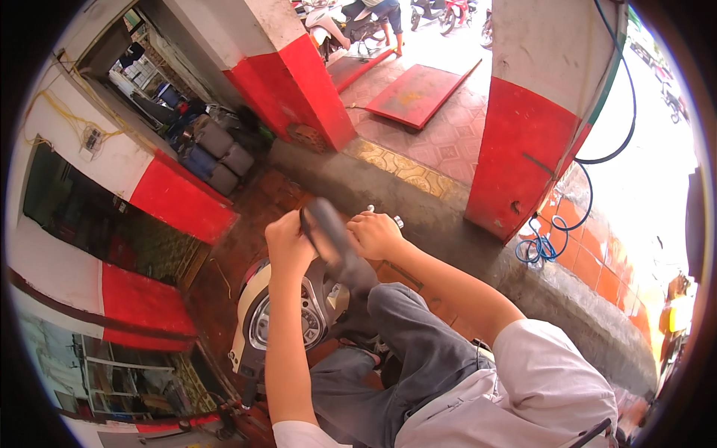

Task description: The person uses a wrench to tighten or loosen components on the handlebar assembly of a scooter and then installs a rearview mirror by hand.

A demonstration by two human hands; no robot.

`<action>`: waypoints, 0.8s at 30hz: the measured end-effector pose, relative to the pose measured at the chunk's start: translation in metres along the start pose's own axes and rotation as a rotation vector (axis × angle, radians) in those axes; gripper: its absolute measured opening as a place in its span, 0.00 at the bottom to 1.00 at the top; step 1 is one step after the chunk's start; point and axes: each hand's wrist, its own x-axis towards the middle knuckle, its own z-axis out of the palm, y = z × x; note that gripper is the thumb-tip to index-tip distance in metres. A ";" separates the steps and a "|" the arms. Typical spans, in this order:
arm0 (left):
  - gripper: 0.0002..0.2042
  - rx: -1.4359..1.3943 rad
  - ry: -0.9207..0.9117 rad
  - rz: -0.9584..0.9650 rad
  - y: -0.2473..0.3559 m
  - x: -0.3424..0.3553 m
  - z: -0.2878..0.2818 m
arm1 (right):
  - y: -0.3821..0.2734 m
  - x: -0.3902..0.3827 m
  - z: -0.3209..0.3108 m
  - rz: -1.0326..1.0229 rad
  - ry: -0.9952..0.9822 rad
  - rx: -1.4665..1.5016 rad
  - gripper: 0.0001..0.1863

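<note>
My left hand [288, 236] is closed in a fist above the scooter's front. Its fingers meet the left edge of a black elongated object [328, 228], which is blurred and too unclear to name. On the object's other side my right hand [375, 234] curls its fingers, with small shiny metal ends [398, 222] showing beside it. What lies under the right fingers is hidden. Below the hands is a cream scooter [246, 302] with a round instrument dial [308, 319], partly covered by my left forearm. My bent leg in grey trousers [414, 321] rises beside it.
Red-and-white pillars [523, 157] flank an opening on the far side. A red metal ramp [418, 93] lies there, with a person and parked motorbikes [448, 15] beyond. A blue hose [549, 243] coils at right. Containers [213, 145] are stacked at far left.
</note>
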 end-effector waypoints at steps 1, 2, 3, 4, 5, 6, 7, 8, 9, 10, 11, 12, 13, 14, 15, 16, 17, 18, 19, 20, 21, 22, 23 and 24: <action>0.09 0.002 -0.029 0.004 0.001 0.009 -0.001 | -0.005 0.000 -0.008 0.042 -0.030 0.020 0.15; 0.10 -0.004 -0.064 0.019 0.006 0.022 0.001 | 0.013 -0.003 0.016 0.054 0.065 0.065 0.15; 0.13 -0.043 -0.139 -0.032 0.014 0.031 0.000 | 0.008 0.002 0.021 0.051 0.149 0.122 0.15; 0.13 0.014 -0.202 -0.034 0.015 0.035 0.003 | 0.010 0.000 0.020 0.019 -0.002 0.009 0.15; 0.13 0.070 -0.212 0.024 0.016 0.043 0.010 | 0.010 0.000 0.021 0.012 0.024 0.024 0.15; 0.13 0.127 -0.221 0.082 0.017 0.047 0.013 | 0.012 0.001 0.022 0.009 0.025 0.023 0.15; 0.13 0.130 -0.218 0.081 0.017 0.048 0.010 | 0.012 0.002 0.023 -0.027 0.061 0.050 0.15; 0.13 0.103 -0.231 0.029 0.016 0.048 0.010 | 0.013 0.002 0.022 -0.057 0.092 0.073 0.15; 0.13 0.076 -0.243 -0.023 0.016 0.047 0.010 | 0.013 0.002 0.022 -0.057 0.089 0.070 0.15; 0.13 0.073 -0.242 -0.025 0.017 0.043 0.010 | 0.012 0.001 0.022 -0.034 0.094 0.050 0.15; 0.13 0.069 -0.175 -0.035 0.019 0.035 0.010 | 0.011 0.000 0.021 -0.009 0.103 0.032 0.15; 0.13 0.065 -0.107 -0.044 0.020 0.029 0.011 | 0.012 0.001 0.019 -0.007 0.103 0.031 0.15; 0.13 -0.016 -0.015 -0.051 0.016 0.024 0.017 | 0.014 0.002 0.017 -0.048 0.155 0.004 0.15; 0.13 -0.012 -0.017 -0.057 0.017 0.022 0.017 | 0.012 0.002 0.016 -0.090 0.204 -0.016 0.15; 0.14 0.000 -0.006 -0.038 0.017 0.022 0.017 | 0.009 0.002 0.015 -0.090 0.200 -0.011 0.15; 0.14 0.011 0.005 -0.019 0.016 0.022 0.018 | 0.007 0.002 0.014 -0.036 0.120 -0.019 0.14; 0.12 0.041 0.045 0.077 0.015 0.025 0.021 | 0.005 0.000 0.014 0.020 0.037 -0.027 0.14; 0.12 0.043 0.040 0.069 0.015 0.024 0.024 | 0.006 -0.001 0.017 0.022 0.029 -0.021 0.14; 0.09 -0.019 -0.008 -0.057 0.016 0.022 0.027 | 0.009 -0.002 0.020 0.040 0.003 0.011 0.14; 0.07 -0.079 -0.052 -0.176 0.017 0.021 0.030 | 0.012 0.001 0.021 0.055 -0.016 0.041 0.15; 0.04 -0.196 -0.027 -0.188 0.017 0.017 0.035 | 0.015 0.001 0.021 0.038 -0.040 0.020 0.14; 0.04 -0.191 -0.027 -0.189 0.016 0.014 0.042 | 0.016 0.002 0.023 0.036 -0.039 0.025 0.14; 0.04 -0.264 0.036 -0.182 0.016 0.010 0.048 | 0.013 0.003 0.022 -0.042 0.085 0.015 0.12; 0.04 -0.338 0.101 -0.175 0.015 0.005 0.053 | 0.010 0.004 0.022 -0.118 0.209 0.005 0.10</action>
